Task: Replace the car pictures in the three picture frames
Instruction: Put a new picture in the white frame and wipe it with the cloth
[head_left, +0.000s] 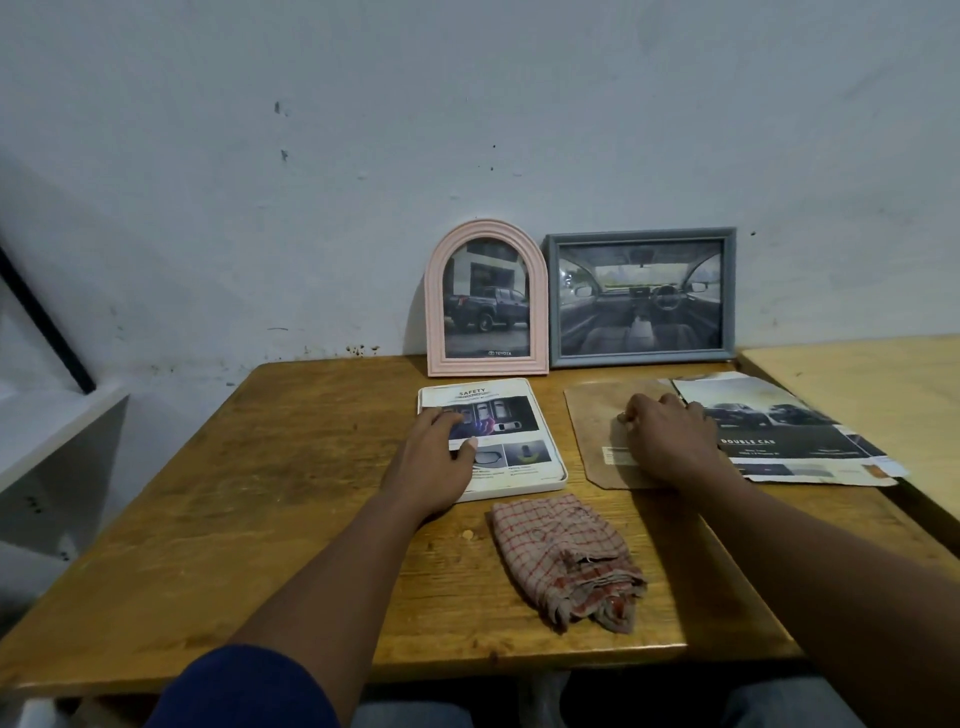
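**Frames and hands: position at time of inspection**

Far left: white shelf unit (62, 441), beside wooden table (260, 493). Left hand (439, 462) palm down on white frame (524, 491), fingers straight and loosely spread across the sheet inside, thumb out to the side; nothing gripped. White frame flat on table, face up, left of centre, holding sheet headed "SAFETY" (493, 410) with car images. Directly behind it, pink arched frame (435, 312) upright against wall (467, 104), showing dark pickup picture (485, 306). Checked cloth (561, 556) crumpled on table towards front edge, just right of white frame, apart from both hands. Grey rectangular frame (641, 238) upright against wall, just beside pink frame, showing car-interior picture (641, 301). In front of grey frame, brown backing board (592, 431) flat on table. Right hand (670, 436) resting on board, knuckles raised, fingers bent downward; fingertips hidden behind hand, so grip or mere pressure: cannot tell. Brochure sheets (795, 436) with dark vehicles and words "DOUBLE CAB", lying flat, overlapping right edge of board and reaching table's right edge. Far right: second, paler table (883, 384) close alongside.
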